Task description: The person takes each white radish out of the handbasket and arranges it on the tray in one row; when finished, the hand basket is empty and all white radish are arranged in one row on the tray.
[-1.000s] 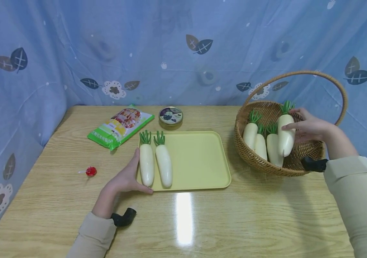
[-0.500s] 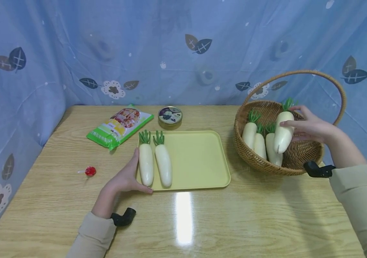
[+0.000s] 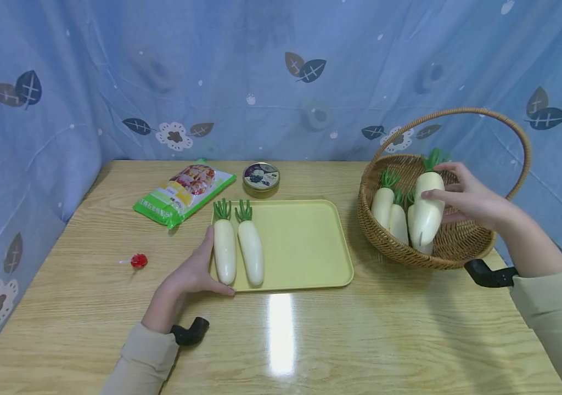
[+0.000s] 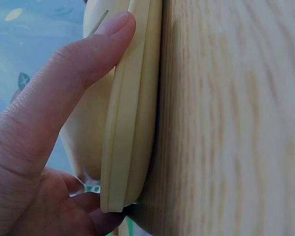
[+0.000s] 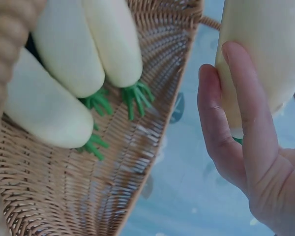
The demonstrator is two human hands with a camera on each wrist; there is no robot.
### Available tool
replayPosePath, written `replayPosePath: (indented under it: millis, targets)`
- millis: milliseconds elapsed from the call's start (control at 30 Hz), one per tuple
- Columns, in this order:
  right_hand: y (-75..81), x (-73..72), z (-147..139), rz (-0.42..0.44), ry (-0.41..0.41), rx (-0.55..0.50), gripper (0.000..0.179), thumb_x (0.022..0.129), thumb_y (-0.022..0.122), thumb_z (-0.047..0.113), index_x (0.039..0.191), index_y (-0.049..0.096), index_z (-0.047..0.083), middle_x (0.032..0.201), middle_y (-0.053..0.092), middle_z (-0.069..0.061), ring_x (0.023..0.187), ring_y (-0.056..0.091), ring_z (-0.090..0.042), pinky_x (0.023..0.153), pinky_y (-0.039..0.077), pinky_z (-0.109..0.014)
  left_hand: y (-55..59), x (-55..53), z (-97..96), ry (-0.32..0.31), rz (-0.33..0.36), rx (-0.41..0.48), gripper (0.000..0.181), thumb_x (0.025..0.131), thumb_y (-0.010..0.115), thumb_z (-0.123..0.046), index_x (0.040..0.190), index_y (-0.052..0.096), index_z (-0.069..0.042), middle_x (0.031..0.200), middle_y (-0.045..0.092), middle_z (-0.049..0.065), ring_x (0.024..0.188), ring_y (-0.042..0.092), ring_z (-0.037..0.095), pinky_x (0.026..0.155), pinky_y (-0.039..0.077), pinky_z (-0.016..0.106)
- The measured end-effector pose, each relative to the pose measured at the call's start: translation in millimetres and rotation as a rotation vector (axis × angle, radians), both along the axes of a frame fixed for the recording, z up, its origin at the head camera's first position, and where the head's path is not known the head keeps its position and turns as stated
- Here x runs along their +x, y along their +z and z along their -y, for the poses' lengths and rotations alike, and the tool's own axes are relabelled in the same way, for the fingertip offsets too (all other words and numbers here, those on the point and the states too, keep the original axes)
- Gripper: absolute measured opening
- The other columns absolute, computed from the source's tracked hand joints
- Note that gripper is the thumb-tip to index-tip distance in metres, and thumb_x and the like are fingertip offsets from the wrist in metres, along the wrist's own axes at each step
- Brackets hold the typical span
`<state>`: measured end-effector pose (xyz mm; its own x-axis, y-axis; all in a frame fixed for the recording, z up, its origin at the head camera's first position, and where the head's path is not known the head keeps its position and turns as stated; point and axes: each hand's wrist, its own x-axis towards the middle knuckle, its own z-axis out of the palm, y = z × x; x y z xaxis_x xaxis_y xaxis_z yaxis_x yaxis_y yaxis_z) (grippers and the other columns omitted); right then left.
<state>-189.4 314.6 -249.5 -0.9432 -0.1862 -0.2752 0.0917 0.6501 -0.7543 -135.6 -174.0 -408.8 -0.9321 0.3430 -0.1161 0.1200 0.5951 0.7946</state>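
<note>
My right hand [image 3: 473, 198] grips a white radish [image 3: 427, 219] with green leaf stubs, raised over the wicker basket [image 3: 464, 241]. In the right wrist view, fingers [image 5: 253, 98] curl around that radish, off to the side of several others lying in the basket. At the left end of the yellow tray [image 3: 301, 247], my left hand [image 3: 193, 270] holds the corner, its thumb on the front rim. The left wrist view has the thumb [image 4: 83, 59] over the rim and fingers bent around the tray's end. Two radishes [image 3: 224, 252] lie side by side on the tray's left part.
Behind the tray are a round tin [image 3: 261, 178] and a green-and-white food packet [image 3: 187, 192]. A red lollipop [image 3: 139, 260] lies on the wooden table [image 3: 360, 340], left of the tray. The basket's tall handle [image 3: 459, 111] arches up; a blue curtain [image 3: 261, 82] hangs behind.
My right hand has lifted the radish slightly and shifted it left over the basket, covering more of a radish below. The left hand and tray stay in place.
</note>
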Motion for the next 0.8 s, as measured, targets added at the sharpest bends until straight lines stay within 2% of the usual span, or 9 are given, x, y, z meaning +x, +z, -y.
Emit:
replayPosePath:
  millis: [167, 400, 800]
  targets:
    - [2.9, 7.4, 9.7, -0.021, 0.01, 0.008, 0.076, 0.093, 0.053, 0.031, 0.14, -0.003, 0.013, 0.131, 0.023, -0.04, 0.112, 0.041, -0.051, 0.071, 0.054, -0.044, 1.8, -0.4, -1.6, 0.009, 0.012, -0.023, 0.149, 0.047, 0.091, -0.033, 0.14, -0.019, 0.002, 0.148, -0.012, 0.024, 0.136, -0.003, 0.037, 0.108, 0.007, 0.051]
    - [4.5, 18.4, 21.5, -0.063, 0.041, -0.009, 0.071, 0.092, 0.054, 0.026, 0.138, 0.002, 0.014, 0.128, 0.026, -0.037, 0.107, 0.043, -0.05, 0.066, 0.054, -0.045, 1.2, -2.0, -5.0, 0.017, 0.045, -0.061, 0.15, 0.047, 0.09, -0.037, 0.14, -0.02, 0.001, 0.148, -0.015, 0.022, 0.136, -0.006, 0.036, 0.108, 0.005, 0.051]
    - [5.5, 32.8, 42.5, -0.107, 0.084, -0.006, 0.07, 0.09, 0.058, 0.026, 0.138, 0.008, 0.018, 0.128, 0.028, -0.034, 0.104, 0.048, -0.048, 0.065, 0.054, -0.047, 0.5, -3.7, -3.6, 0.013, 0.047, -0.033, 0.15, 0.046, 0.091, -0.036, 0.141, -0.02, 0.0, 0.148, -0.015, 0.021, 0.136, -0.004, 0.034, 0.109, 0.007, 0.048]
